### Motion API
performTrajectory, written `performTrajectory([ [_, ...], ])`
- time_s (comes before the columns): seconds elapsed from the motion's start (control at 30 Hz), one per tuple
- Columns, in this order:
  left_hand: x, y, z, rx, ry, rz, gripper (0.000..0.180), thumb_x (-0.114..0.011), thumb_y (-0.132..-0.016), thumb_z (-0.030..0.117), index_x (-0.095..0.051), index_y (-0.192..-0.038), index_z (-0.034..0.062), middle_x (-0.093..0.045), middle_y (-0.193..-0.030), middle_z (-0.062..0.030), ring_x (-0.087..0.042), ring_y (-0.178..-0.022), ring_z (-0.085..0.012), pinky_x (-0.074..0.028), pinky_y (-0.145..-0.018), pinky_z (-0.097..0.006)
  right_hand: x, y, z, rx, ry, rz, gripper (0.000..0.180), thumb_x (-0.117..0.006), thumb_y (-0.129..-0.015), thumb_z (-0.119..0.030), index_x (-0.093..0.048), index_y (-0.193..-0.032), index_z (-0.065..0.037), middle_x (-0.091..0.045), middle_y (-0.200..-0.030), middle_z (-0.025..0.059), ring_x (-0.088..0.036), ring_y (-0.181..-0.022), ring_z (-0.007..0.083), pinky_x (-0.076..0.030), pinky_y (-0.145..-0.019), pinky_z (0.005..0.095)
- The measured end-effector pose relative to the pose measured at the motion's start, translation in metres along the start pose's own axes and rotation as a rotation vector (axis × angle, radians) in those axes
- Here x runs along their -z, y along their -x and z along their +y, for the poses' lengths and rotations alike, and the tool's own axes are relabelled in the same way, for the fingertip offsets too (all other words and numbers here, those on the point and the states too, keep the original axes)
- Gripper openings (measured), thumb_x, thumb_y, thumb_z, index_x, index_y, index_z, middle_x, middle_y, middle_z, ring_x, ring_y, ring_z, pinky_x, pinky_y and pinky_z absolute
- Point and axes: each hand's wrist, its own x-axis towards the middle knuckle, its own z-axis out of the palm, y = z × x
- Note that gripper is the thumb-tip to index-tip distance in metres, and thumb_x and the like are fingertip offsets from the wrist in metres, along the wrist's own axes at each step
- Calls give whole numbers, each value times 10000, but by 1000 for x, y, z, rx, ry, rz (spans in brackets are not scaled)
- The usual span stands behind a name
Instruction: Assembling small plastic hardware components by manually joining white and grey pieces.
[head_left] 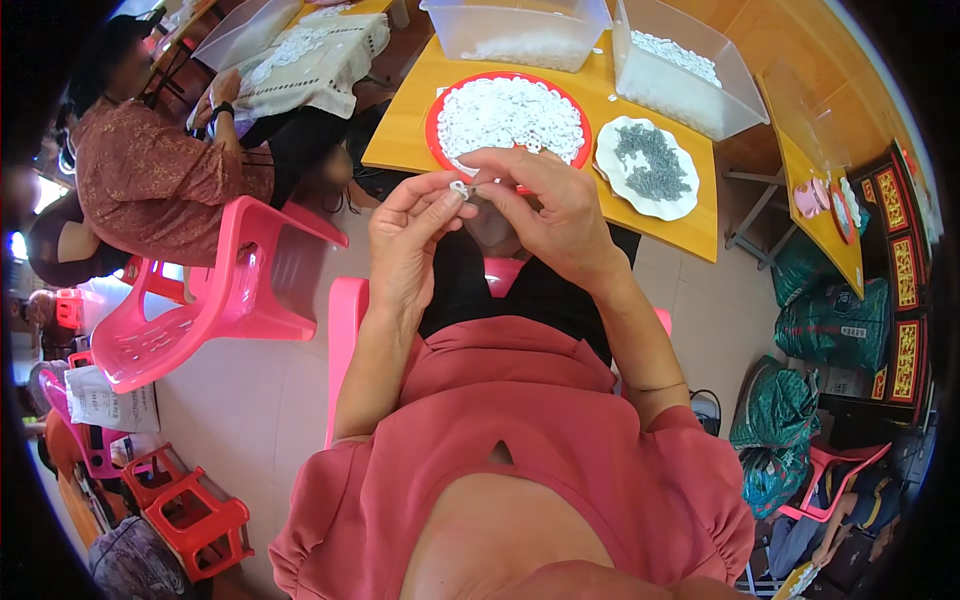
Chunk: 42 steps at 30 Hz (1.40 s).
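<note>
Above my lap, my left hand point(408, 235) pinches a small white plastic piece point(458, 187) with a ring-like end between thumb and fingertips. My right hand point(555, 215) meets it there, thumb and forefinger closed together at the piece. Something tiny and greyish seems to be between those fingertips, too small to name. Just beyond my hands, a round red tray point(434, 137) is heaped with similar white plastic pieces point(510, 112). To its right a white scalloped plate point(682, 207) carries a pile of small grey metal parts point(652, 165).
Two clear plastic bins point(690, 95) with white pieces stand on the yellow table point(405, 140). At left, a person point(165, 170) sits on a pink chair point(215, 300) by a cloth-covered table point(335, 60). Red stools point(200, 520) are lower left; green sacks point(835, 325) lie at right.
</note>
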Motion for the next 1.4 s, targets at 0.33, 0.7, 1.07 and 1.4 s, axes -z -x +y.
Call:
performTrajectory([
  [0.33, 0, 3, -2, -16, -58, 5, 190, -610, -825, 19, -607, -1011, -20, -651, -876, -78, -638, -754, -122, -480, -646, -180, -2, 1, 1, 135, 123, 29, 223, -600, -767, -32, -614, -987, -64, -648, -789, 60, -624, -697, 211, -428, -625, 333],
  [0.7, 3, -2, -4, -16, -30, 20, 183, -610, -821, 22, -601, -1000, -15, -651, -838, -79, -640, -739, -130, -485, -645, -189, -8, 1, 4, -31, -62, 49, 221, -565, -799, -22, -573, -1020, -39, -616, -742, 99, -614, -684, 254, -472, -600, 334],
  [1.07, 0, -1, -6, -60, -120, 47, 181, -629, -808, 22, -611, -983, -17, -653, -828, -71, -625, -707, -110, -464, -642, -181, -10, 4, 10, 63, 70, 44, 205, -549, -799, -15, -564, -1000, -49, -612, -736, 101, -609, -691, 271, -469, -588, 347],
  [1.4, -1, 1, -4, -202, -288, 61, 174, -649, -787, -21, -627, -958, -41, -657, -833, -72, -580, -643, -68, -454, -594, -172, -16, 7, 6, -53, -110, 69, 216, -548, -795, 30, -449, -979, -26, -580, -756, 128, -626, -704, 273, -491, -610, 345],
])
